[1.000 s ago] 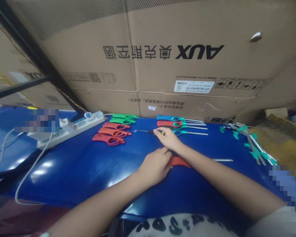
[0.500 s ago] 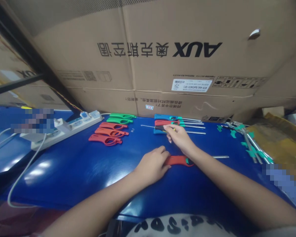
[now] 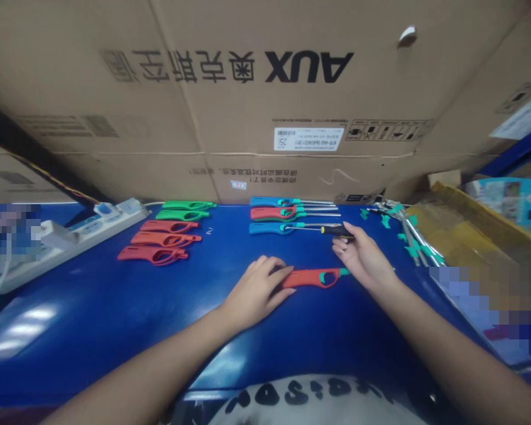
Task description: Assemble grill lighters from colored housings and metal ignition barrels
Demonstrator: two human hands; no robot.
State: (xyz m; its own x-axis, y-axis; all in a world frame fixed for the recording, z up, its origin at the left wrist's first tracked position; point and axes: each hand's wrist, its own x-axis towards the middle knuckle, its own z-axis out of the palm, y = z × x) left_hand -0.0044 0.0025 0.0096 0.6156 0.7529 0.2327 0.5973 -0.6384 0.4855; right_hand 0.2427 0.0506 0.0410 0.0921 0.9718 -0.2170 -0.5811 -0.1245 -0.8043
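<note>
A red lighter (image 3: 307,278) with a green trigger lies on the blue table (image 3: 159,330), its handle end gripped between the thumb and fingers of my left hand (image 3: 261,290). My right hand (image 3: 365,257) is closed on a thin hooked tool (image 3: 336,231) with a black and yellow handle, its shaft pointing left. The tool's tip is over a blue lighter (image 3: 269,228). Behind it lie a red lighter (image 3: 269,213) and another blue lighter (image 3: 265,202), with metal rods pointing right. My right hand and forearm partly hide the held lighter's rod.
Green handle shells (image 3: 181,215) and red handle shells (image 3: 153,254) lie at left, beside a white power strip (image 3: 88,233). Metal rods with green parts (image 3: 418,239) are piled at right near yellow-brown packaging (image 3: 464,227). A large cardboard box (image 3: 239,106) stands behind.
The view has shifted right. My right hand has moved right with the tool, off the lighters at the back, uncovering them. My left hand still grips the red lighter.
</note>
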